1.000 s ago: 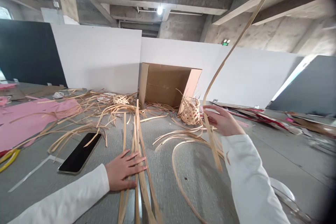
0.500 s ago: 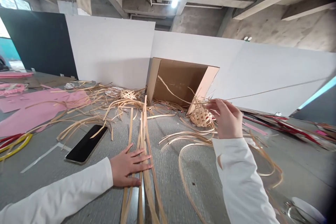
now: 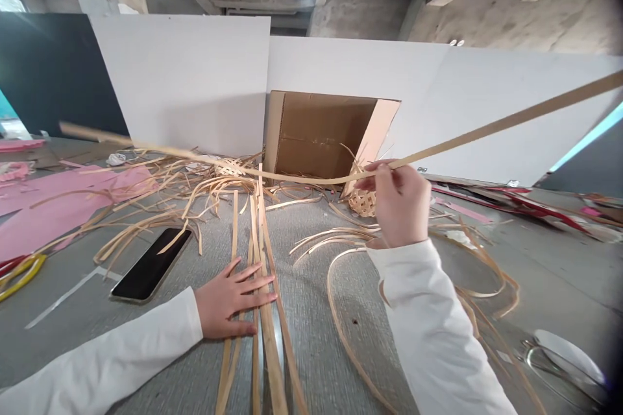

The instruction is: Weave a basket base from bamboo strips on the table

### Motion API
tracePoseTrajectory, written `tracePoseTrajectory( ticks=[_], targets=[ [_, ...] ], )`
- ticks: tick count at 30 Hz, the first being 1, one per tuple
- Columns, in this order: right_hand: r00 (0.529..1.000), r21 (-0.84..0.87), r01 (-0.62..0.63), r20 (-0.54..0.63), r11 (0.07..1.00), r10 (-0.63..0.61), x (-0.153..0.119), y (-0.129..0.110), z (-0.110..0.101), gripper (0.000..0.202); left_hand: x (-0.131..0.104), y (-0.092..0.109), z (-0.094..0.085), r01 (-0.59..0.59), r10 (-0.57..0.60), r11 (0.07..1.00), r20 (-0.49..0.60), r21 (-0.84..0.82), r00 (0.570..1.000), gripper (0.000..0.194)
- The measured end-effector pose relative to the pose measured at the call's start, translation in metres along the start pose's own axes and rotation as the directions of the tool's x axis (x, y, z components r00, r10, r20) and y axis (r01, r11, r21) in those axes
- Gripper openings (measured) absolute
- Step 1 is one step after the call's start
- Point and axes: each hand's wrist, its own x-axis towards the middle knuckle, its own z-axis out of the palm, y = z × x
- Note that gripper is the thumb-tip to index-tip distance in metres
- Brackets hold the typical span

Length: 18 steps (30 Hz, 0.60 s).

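Several pale strips (image 3: 271,343) run lengthwise over the grey surface, and my left hand (image 3: 233,301) lies flat across them with its fingers spread. My right hand (image 3: 400,201) is raised, its fingers closed on one long strip (image 3: 311,180). That strip sags toward the left and rises past my hand to the right edge of the view. Behind my right hand sits a small woven piece (image 3: 363,202), partly hidden. A second woven piece (image 3: 228,167) lies farther left among loose strips.
A black phone (image 3: 150,264) lies left of my left hand. Pink sheets (image 3: 73,198) and yellow-handled scissors (image 3: 24,275) are at the far left. An open cardboard box (image 3: 326,133) stands at the back. A curved strip (image 3: 335,318) and a metal-rimmed item (image 3: 567,356) lie to the right.
The held strip has swung round, from mostly edge-on to stretched wide across the view. My right hand has shifted slightly left. My left hand still presses on the strips.
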Motion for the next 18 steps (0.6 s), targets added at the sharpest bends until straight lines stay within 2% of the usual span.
tracePoseTrajectory(
  ticks=[8,12,18],
  targets=[
    [0.993,-0.392,0.054,0.119,0.918,-0.007,-0.005,0.019,0.02,0.02,0.0,0.002,0.0,0.036,-0.036,0.998,0.001,0.046,0.999,0.058],
    [0.987,-0.471,0.08,0.158,0.879,-0.005,-0.005,0.024,0.02,0.021,0.0,0.002,-0.002,0.03,-0.03,0.999,0.015,0.043,0.999,0.06],
    [0.992,-0.542,0.086,0.125,0.836,-0.021,-0.003,0.027,0.018,0.022,0.0,-0.001,-0.002,-0.003,0.004,1.0,-0.011,0.024,1.0,0.06]
  ],
)
